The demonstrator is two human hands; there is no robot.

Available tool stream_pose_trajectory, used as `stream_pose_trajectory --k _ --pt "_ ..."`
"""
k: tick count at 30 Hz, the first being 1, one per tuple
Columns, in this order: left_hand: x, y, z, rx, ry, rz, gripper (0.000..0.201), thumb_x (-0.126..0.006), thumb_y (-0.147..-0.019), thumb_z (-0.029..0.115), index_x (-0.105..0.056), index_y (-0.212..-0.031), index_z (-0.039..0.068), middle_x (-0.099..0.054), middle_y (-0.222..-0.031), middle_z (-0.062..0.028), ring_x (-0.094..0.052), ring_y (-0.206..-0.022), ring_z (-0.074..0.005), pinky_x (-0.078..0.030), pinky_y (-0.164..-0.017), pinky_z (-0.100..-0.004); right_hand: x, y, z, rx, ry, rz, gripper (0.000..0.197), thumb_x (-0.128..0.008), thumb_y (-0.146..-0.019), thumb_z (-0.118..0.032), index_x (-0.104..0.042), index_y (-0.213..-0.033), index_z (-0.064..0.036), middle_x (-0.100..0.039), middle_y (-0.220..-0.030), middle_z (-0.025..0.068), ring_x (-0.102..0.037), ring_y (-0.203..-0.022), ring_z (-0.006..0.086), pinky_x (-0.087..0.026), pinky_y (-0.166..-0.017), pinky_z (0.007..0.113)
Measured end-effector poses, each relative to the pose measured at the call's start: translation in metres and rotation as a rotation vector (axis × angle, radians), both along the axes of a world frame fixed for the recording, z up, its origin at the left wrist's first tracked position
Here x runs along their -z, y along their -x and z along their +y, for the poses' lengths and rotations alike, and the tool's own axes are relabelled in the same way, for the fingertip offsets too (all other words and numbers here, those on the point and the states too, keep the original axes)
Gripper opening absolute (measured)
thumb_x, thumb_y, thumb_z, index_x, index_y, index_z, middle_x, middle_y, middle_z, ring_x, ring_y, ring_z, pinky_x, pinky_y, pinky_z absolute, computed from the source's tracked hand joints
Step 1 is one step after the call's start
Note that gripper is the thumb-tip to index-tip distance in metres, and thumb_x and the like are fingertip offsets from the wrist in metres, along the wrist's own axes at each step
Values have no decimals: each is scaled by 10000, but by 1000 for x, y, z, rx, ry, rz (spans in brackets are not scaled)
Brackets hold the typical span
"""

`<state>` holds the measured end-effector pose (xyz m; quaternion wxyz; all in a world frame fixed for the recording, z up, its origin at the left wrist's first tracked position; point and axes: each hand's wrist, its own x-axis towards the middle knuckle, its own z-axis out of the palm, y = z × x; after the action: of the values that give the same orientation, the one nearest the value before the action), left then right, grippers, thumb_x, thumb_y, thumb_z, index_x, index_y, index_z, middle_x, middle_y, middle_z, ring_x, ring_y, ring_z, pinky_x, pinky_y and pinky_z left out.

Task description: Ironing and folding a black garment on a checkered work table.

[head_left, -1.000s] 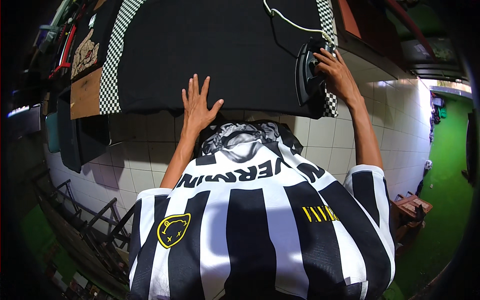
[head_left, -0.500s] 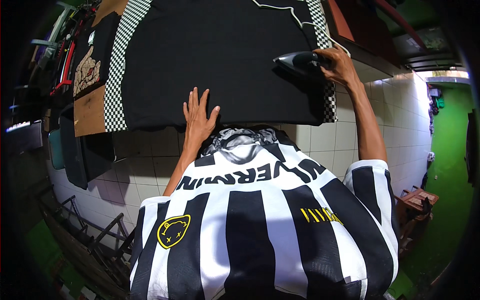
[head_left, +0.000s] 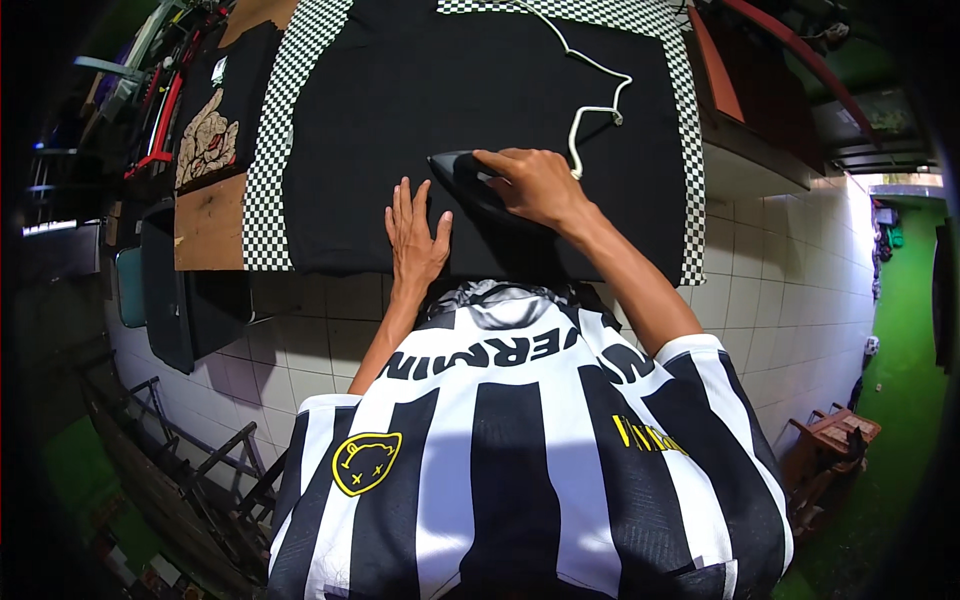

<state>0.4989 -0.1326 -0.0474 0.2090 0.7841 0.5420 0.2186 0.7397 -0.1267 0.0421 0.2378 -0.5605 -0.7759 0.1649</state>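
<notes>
My right hand (head_left: 535, 185) is wrapped round the handle of a dark clothes iron (head_left: 462, 185), whose tip points left over a black garment (head_left: 390, 90). The garment is spread flat on a table covered with a black-and-white checkered cloth (head_left: 268, 190). Just left of the iron, my left hand (head_left: 415, 235) lies flat on the garment near its front edge, fingers stretched out. A white cord (head_left: 600, 108) runs from the iron's back, by my right wrist, toward the far side of the table.
At the left, a folded black shirt with a printed hand (head_left: 208, 140) lies on brown cardboard (head_left: 210, 222). Below it stands a dark bin (head_left: 165, 290). A wooden stool (head_left: 835, 440) is at the lower right on the green floor (head_left: 905, 330). Dark metal frames (head_left: 200, 470) stand at lower left.
My right hand has brought the iron leftward across the garment, close to my left hand, with the cord trailing. My left hand stays flat on the fabric. The whole view has shifted slightly.
</notes>
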Motion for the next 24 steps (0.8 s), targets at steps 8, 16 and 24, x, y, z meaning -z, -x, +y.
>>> stream_pose_trajectory --k 8,16,24 --pt "-6 -10 10 -7 6 -20 633 -555 -999 376 -400 -1523 58 -241 -1636 -231 -188 -1532 -389 -125 -1229 -545 -9 50 47 248 -101 87 296 -674 -865 -156 -677 -1156 -97 -708 -885 168 -708 -804 375 -569 -677 463" --pt "-16 -18 23 62 24 -15 624 -557 -998 344 -393 -1523 49 -232 -1634 -241 -185 -1530 -395 -132 -1233 -538 -6 40 32 231 -137 -135 567 -631 -903 -146 -513 -1457 -160 -691 -1082 171 -713 -724 354 -583 -603 431" --pt "-16 -37 36 155 -5 -18 623 -575 -981 293 -387 -1517 36 -241 -1625 -253 -201 -1521 -409 -150 -1232 -543 -7 40 49 474 -90 -137 475 -614 -944 -185 -544 -1411 -137 -676 -1061 183 -712 -713 382 -582 -585 460"
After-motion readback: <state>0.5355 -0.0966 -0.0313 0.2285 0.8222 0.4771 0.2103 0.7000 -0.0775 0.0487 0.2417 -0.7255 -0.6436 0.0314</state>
